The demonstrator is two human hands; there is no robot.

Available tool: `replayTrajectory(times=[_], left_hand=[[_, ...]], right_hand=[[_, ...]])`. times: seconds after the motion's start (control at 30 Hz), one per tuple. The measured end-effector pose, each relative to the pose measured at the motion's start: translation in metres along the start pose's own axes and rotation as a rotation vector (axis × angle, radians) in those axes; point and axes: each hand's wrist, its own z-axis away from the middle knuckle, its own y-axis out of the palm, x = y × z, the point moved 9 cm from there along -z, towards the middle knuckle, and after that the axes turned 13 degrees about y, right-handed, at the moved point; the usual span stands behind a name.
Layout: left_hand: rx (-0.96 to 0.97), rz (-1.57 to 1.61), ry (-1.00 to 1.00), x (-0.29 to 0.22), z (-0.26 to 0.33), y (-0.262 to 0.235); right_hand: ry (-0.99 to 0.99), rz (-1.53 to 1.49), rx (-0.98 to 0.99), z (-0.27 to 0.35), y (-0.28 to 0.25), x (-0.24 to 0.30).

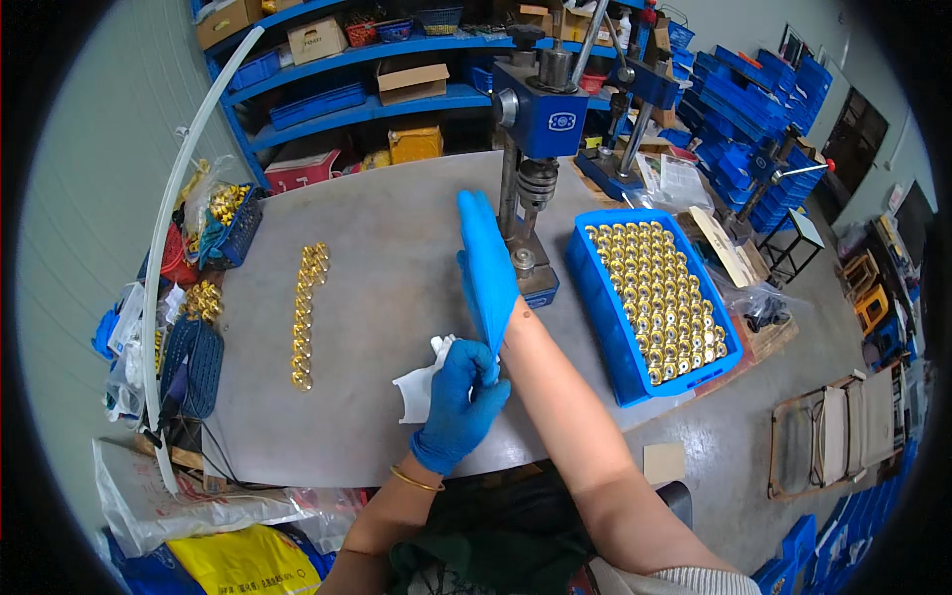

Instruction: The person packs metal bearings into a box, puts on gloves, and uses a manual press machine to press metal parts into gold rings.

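In the head view, the left hand [459, 405] pinches the cuff of the right glove [493, 315], pulling it taut toward the near side; the right hand [484, 253] points far with fingers outstretched, gripping nothing. The left glove [443, 444] looks fully on; the right covers its fingers and palm, only the cuff seemingly left to settle. Gold-coloured parts [301, 342] line the surface [387, 258] at left; others stand in the blue tray [601, 342] at right

We observe a white oval emblem [562, 122] on the blue press head [535, 107], dark lettering [266, 579] on the yellow bag [238, 553], and dark print [314, 43] on the cardboard box [322, 56].
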Motion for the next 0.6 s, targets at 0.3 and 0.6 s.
replayTrajectory(times=[0.3,0.6], left_hand=[[-0.452,-0.273,0.308,0.026,0.017,-0.032],[-0.010,-0.609,0.509,-0.082,0.013,0.017]], right_hand=[[-0.237,-0.897,0.783,0.097,0.074,0.095],[-0.956,0.706,-0.042,0.073,0.061,0.076]])
